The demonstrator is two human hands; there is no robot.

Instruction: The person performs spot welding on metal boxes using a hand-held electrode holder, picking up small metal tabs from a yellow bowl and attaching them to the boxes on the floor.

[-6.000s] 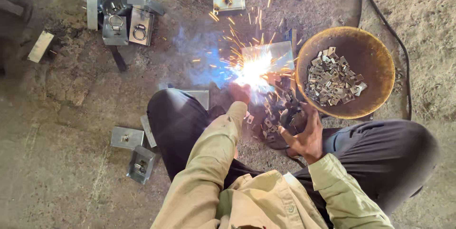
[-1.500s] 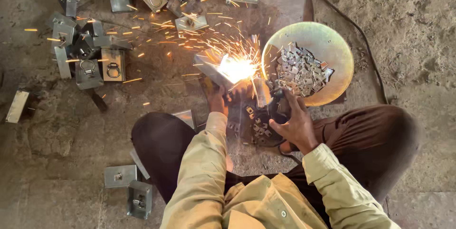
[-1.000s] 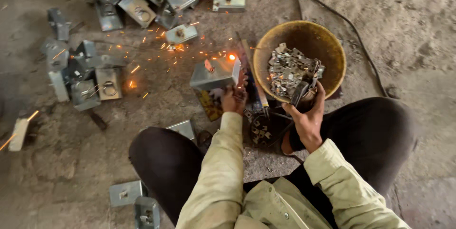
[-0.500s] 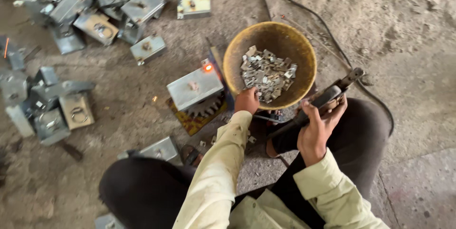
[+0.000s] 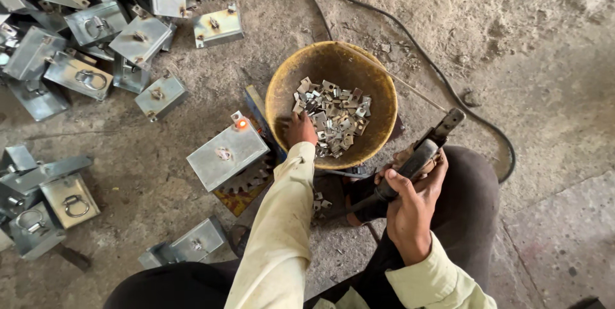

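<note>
Left fingers [image 5: 300,131]: tips dip over the near rim of the yellow bowl [image 5: 282,91] and into the heap of small metal clips [image 5: 333,123]. They are bunched and curled down; whether 1 clip is already pinched between them cannot be told, since the back of the left hand [image 5: 301,133] hides the tips.

Right hand [image 5: 410,210]: fingers wrapped tight around the handle of the welding electrode holder [image 5: 416,158], held up and off to the right, its tip pointing away from the work. A black cable [image 5: 448,85] loops over the concrete floor [image 5: 544,59] behind the bowl.

Grey steel box [image 5: 227,153]: lies just left of the bowl, top face up, resting on a rusty gear plate [image 5: 246,184]. 1 small tab at its far corner glows orange [image 5: 241,123], so that corner is likely very hot.

Judgement for doing this well: pick a single clip, not a clump; keep the sleeve [image 5: 282,219] clear of the glowing corner; keep the holder's tip away from the bowl and the knee.

More finished boxes [image 5: 83,33] lie heaped at upper left.
</note>
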